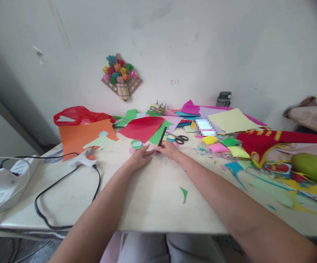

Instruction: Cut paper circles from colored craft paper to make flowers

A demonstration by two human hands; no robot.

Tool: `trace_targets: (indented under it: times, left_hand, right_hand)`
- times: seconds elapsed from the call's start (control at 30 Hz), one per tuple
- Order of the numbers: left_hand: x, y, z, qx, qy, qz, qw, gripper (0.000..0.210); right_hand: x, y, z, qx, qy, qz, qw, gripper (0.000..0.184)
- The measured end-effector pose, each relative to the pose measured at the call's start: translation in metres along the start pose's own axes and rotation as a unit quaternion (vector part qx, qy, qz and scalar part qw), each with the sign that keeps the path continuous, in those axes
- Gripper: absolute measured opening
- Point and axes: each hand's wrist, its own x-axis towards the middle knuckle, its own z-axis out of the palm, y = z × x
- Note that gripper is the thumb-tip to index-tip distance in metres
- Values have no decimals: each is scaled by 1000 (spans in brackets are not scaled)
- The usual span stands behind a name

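My right hand [169, 150] grips a black pen [162, 135], its upper end tilted away and to the right. Close beside it, my left hand [140, 159] rests low over the table with its fingers stretched toward the pen. A small pinkish piece shows under the fingertips, too small to make out. Just beyond my left hand lie green and light-blue paper circles [137, 144]. Black-handled scissors [181, 139] lie beyond my right hand, near more small paper circles [170, 138]. A red paper sheet [143, 128] spreads out behind both hands.
On the left are a white glue gun [83, 159] with a black cord, a power strip [18, 171] and an orange sheet [84, 137]. To the right lie bright packets [219, 147], paper scraps, red-and-yellow cloth [257, 144] and a green fruit-like object [313, 168]. A green scrap [184, 194] lies in front.
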Motion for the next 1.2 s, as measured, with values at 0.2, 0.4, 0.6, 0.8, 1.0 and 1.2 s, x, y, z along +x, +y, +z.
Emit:
trace_targets:
  times: [0.2,0.4,0.6,0.8,1.0,1.2]
  left_hand:
    - [-1,2,0,-11,-3,0,1000,84]
    - [-2,6,1,-26,-4,-14,1000,85]
    - [0,0,1,-29,10,-11,999,85]
    - [-2,11,-1,138,47,22,989,78]
    - [-4,25,7,346,120,-62,928,66]
    - [-1,24,14,389,132,-66,909,66]
  right_hand:
    - [1,5,2,12,2,-2,1000,24]
    - [2,3,2,46,50,-17,998,28]
    - [4,3,6,122,17,-13,992,30]
    - [5,5,6,78,10,-7,997,30]
    - [6,4,6,42,16,4,999,29]
    - [5,3,5,39,14,2,999,28]
